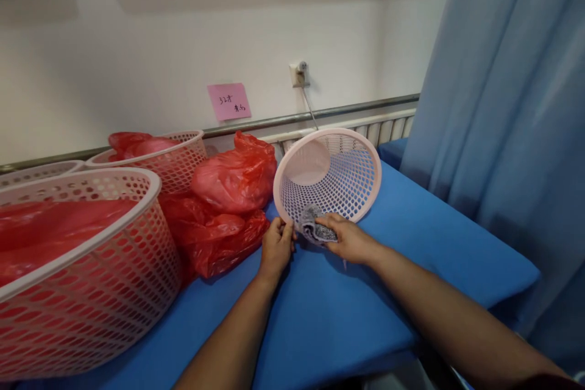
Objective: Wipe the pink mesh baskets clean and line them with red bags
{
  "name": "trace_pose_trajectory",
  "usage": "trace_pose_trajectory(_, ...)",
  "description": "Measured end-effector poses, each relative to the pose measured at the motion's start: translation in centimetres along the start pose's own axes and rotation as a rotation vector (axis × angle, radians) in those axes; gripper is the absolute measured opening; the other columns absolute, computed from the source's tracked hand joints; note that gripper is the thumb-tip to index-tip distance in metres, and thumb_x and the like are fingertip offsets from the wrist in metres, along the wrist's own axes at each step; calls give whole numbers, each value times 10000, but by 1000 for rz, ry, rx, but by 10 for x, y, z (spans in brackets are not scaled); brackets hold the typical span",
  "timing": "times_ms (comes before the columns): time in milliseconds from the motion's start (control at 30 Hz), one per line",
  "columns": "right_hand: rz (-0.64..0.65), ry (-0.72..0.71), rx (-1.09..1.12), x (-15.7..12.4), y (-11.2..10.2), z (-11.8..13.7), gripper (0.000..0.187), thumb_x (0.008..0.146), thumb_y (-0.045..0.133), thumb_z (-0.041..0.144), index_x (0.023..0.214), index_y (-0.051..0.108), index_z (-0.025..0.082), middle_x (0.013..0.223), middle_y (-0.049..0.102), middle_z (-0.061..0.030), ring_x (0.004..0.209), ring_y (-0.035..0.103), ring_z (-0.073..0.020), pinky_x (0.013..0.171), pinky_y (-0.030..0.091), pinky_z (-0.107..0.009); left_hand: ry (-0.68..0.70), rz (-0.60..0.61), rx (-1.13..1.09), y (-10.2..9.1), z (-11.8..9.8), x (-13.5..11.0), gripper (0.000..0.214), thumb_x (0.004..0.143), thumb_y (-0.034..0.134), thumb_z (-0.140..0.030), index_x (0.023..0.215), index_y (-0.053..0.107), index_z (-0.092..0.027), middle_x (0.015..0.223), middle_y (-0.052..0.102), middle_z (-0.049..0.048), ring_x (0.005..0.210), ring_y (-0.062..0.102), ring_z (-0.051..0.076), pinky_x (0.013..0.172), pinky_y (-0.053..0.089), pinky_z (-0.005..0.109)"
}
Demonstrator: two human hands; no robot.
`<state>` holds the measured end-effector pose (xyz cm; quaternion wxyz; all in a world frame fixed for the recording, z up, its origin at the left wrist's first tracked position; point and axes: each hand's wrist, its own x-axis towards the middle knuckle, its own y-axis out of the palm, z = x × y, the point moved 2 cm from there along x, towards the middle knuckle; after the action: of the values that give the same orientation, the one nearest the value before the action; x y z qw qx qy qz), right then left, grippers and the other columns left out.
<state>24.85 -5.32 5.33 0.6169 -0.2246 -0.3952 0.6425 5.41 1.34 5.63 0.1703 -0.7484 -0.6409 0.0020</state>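
Note:
A pale pink plastic basket (307, 164) with perforated sides lies tipped on its side, its mouth facing me. My left hand (276, 245) pinches the lower left of its rim between thumb and fingers. In my right hand (350, 240) is a bunched grey cloth (314, 225), which rests against the rim's lower edge just right of my left hand. The fingers of the right hand are closed around the cloth, thumb on top. Both hands are low over the blue-covered table (338, 311).
Red plastic bags (228, 183) lie left of the tipped basket. A large pink basket (105, 292) lined with red plastic stands at the near left, with another basket (183, 161) behind it. A wall socket (299, 75), pink note (229, 102) and pipe are behind; a blue curtain (498, 103) hangs right.

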Motion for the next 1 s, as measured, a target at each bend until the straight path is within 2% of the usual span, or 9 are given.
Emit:
trace_pose_trajectory(133,-109,365,-328,-7,-33,-21,546,912,479,130,1445,553,222,1458,523,-168,1162,648,-286,996,497,-401,19,-35,10,-7,-6,2,299,876,590,-478,764,508,-214,578,546,-67,366,448,74,341,338,178)
trace_pose_trajectory(233,-185,449,-371,-10,-45,-28,553,931,473,168,1482,504,211,1502,472,-187,1156,646,-302,983,497,-412,32,-28,1,-8,-8,3,307,877,592,-499,799,513,-212,591,537,-70,396,456,70,372,354,170)
trace_pose_trajectory(333,-117,400,-269,-6,-33,-28,609,878,557,182,1484,505,199,1488,497,-168,1197,628,-293,1030,482,-395,8,70,-7,-1,-3,1,345,875,566,-550,830,519,-212,598,556,-67,389,455,71,377,362,175)
trace_pose_trajectory(467,-69,162,-4,4,-7,-22,651,832,609,184,1476,518,173,1451,547,-127,1317,548,-248,1137,413,-348,-68,292,15,15,7,-7,401,806,627,-574,890,580,-185,584,611,-46,346,454,80,349,352,190)
trace_pose_trajectory(600,-57,-32,145,7,4,-16,650,841,640,231,1479,515,196,1428,571,-107,1312,551,-224,1138,423,-349,-103,386,60,23,9,-13,406,786,642,-564,733,606,-163,538,607,-18,338,448,78,354,346,196)
trace_pose_trajectory(667,-42,3,66,5,0,-15,661,836,636,195,1484,515,235,1475,535,-103,1305,561,-237,1122,438,-359,-95,352,79,21,8,-12,401,805,624,-548,672,579,-172,521,589,-20,350,454,80,365,348,195)
trace_pose_trajectory(867,-209,435,-357,-9,-44,-29,507,957,415,120,1434,567,197,1500,460,-210,1161,634,-305,977,494,-415,-30,117,84,6,-2,-4,314,874,535,-504,765,522,-210,563,546,-70,370,444,77,360,336,185)
trace_pose_trajectory(933,-248,466,-365,-11,-49,-30,517,965,421,138,1471,521,176,1520,412,-237,1151,632,-317,966,493,-429,-15,85,75,5,-4,-3,309,865,546,-501,767,522,-209,574,550,-70,374,451,75,360,339,183)
trace_pose_trajectory(1000,-204,447,-324,-9,-41,-25,550,928,512,156,1478,515,181,1492,440,-223,1133,642,-303,976,496,-419,-6,73,61,5,-4,-4,313,857,552,-508,768,523,-209,582,562,-66,373,456,76,354,346,185)
